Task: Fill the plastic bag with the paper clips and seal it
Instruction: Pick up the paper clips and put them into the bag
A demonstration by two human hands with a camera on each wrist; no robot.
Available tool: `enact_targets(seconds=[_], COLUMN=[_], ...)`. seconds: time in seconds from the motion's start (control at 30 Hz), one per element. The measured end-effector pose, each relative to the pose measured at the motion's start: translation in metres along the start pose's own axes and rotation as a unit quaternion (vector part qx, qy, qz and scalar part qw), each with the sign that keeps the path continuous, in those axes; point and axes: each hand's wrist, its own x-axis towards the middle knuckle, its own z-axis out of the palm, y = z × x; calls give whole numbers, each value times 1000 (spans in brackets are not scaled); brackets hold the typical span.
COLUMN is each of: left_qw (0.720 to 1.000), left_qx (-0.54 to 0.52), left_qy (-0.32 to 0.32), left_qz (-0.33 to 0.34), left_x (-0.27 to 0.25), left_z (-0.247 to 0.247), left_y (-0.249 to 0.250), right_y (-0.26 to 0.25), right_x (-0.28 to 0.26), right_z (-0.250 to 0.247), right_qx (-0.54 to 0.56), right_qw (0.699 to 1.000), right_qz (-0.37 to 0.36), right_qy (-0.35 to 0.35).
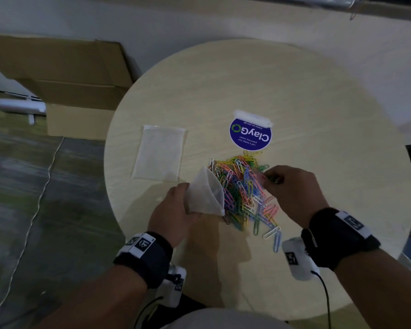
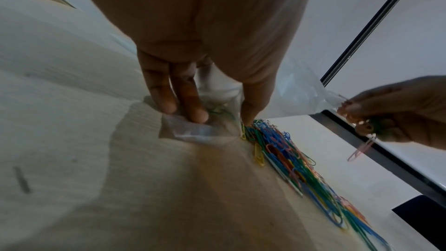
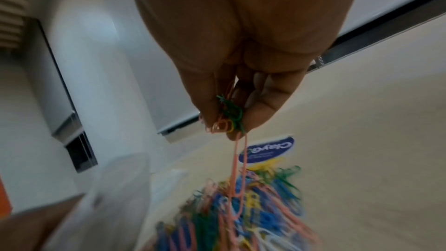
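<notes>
A pile of coloured paper clips (image 1: 244,188) lies on the round wooden table (image 1: 318,115). My left hand (image 1: 173,210) grips a clear plastic bag (image 1: 207,193) with its mouth open toward the pile; in the left wrist view its fingers (image 2: 178,102) press the bag's corner (image 2: 193,131) on the table, a few clips inside. My right hand (image 1: 292,188) pinches a small bunch of paper clips (image 3: 229,121) just above the pile's right side, and a pink clip (image 3: 239,175) dangles from the bunch.
A second clear bag (image 1: 159,153) lies flat at the table's left. A blue round sticker (image 1: 250,136) sits behind the pile. Cardboard boxes (image 1: 64,81) stand on the floor to the left, and a cable (image 1: 33,210) runs across the floor.
</notes>
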Motion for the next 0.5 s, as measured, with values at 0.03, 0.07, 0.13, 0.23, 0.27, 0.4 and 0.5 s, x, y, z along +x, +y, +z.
enact_targets(seconds=[0.03, 0.07, 0.13, 0.23, 0.27, 0.4, 0.5], left_qw=[1000, 1000, 1000, 1000, 1000, 1000, 998], left_qx=[-2, -1, 4, 12, 13, -18, -50], left_qy=[-2, -4, -5, -3, -1, 0, 4], left_qz=[-3, -4, -5, 6, 12, 24, 24], left_x=[1, 1, 2, 3, 3, 1, 2], left_z=[0, 0, 0, 0, 0, 3, 7], left_y=[1, 3, 5, 7, 7, 3, 0], right_y=[-8, -16, -31, -48, -52, -65, -76], right_x=[-2, -3, -4, -2, 0, 10, 15], right_z=[-2, -3, -1, 10, 15, 32, 38], right_qx=[20, 34, 38, -1, -22, -122, -142], right_qw=[1000, 999, 997, 992, 988, 970, 960], right_qz=[-12, -25, -56, -101, -111, -134, -150], right_qy=[-7, -16, -35, -80, -101, -163, -188])
